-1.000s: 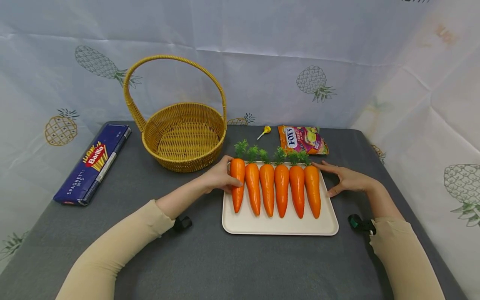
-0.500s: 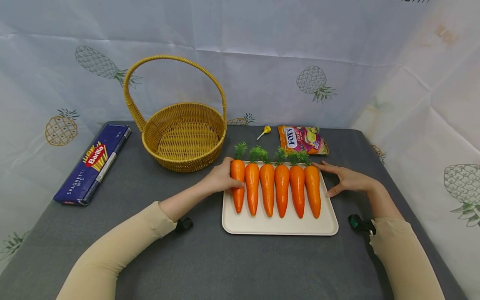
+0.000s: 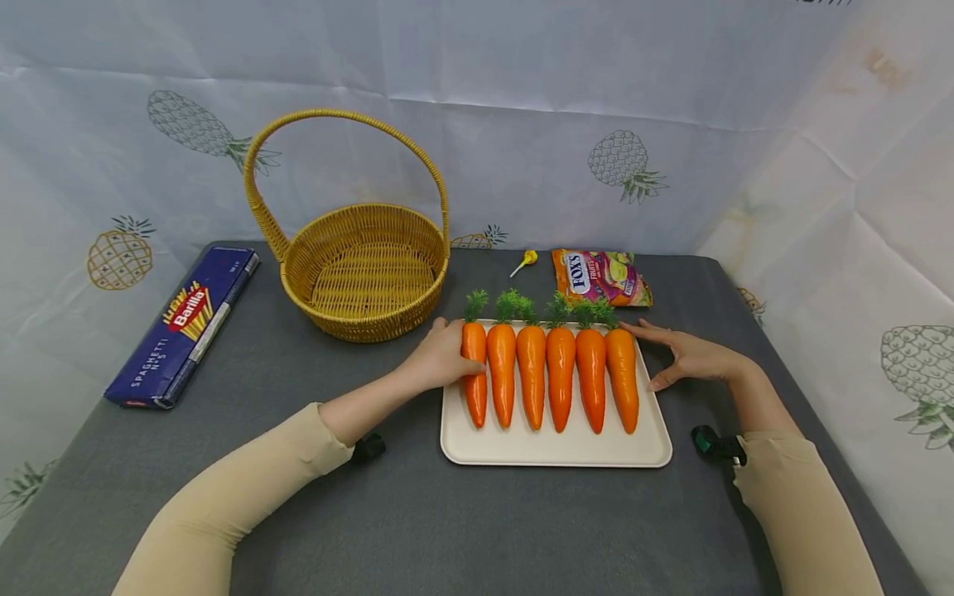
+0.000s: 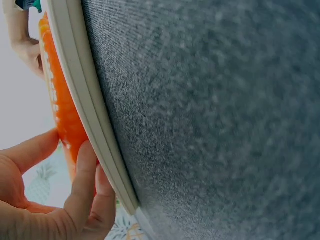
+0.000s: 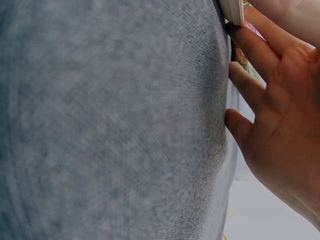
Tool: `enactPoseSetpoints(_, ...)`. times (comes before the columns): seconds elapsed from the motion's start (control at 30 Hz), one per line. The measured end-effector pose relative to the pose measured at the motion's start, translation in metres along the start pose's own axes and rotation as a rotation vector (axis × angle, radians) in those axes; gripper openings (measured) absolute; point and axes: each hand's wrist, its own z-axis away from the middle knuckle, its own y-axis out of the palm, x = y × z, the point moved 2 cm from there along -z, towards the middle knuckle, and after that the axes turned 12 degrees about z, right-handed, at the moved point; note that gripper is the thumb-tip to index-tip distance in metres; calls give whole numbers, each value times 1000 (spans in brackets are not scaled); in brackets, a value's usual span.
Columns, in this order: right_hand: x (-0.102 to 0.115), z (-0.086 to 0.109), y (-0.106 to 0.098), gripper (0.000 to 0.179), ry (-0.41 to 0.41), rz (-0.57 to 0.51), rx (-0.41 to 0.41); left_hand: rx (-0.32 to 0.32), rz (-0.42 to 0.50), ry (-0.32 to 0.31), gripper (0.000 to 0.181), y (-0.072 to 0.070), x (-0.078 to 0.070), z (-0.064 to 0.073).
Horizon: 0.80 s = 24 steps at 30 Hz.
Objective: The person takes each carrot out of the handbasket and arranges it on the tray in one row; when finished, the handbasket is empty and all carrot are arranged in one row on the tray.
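Several orange carrots with green tops lie side by side on a cream tray (image 3: pixel 551 454) in the head view. My left hand (image 3: pixel 438 356) pinches the leftmost carrot (image 3: pixel 474 401) between thumb and fingers at the tray's left side. The left wrist view shows the left hand's fingertips (image 4: pixel 86 150) on that carrot (image 4: pixel 67 115), just inside the tray rim (image 4: pixel 80 75). At the opposite side, my right hand (image 3: pixel 693 356) touches the tray's right edge, fingers spread beside the rightmost carrot (image 3: pixel 622 381). In the right wrist view, the right hand (image 5: pixel 285 105) has its fingers extended by the tray corner (image 5: pixel 232 11).
A yellow wicker basket (image 3: pixel 365 331) with a tall handle stands behind the left hand. Far left lies a blue Barilla spaghetti box (image 3: pixel 182 327). Behind the tray are a yellow lollipop (image 3: pixel 529 257) and a Fox's candy bag (image 3: pixel 602 279). A patterned cloth (image 3: pixel 522 83) hangs behind the table.
The left hand has shifted the leftmost carrot slightly right and toward the tray's front, closer in line with the others. The second carrot has turned a little straighter. The right hand has stayed put.
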Motion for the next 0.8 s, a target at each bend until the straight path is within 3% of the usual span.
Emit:
enactPoseSetpoints(0.23, -1, 0, 0, 106, -8, 0, -4, -16, -18, 33, 63, -2, 0, -1)
enactPoseSetpoints(0.8, -1, 1, -1, 105, -8, 3, 0, -30, -28, -4, 70, -13, 2, 6)
